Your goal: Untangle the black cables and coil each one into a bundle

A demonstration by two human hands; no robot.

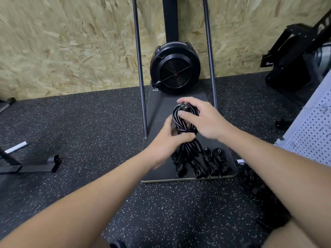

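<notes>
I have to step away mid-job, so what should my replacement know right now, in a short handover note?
Left hand: grips the middle of the cable coil being wound.
Right hand: pinches the coil's top by the plug.
Done: four coiled bundles lie in a row on the machine's base plate, near its front edge.
Left: finish this coil, set it with the others. A dark heap by the right forearm may be more cables; too blurred to tell.
</notes>
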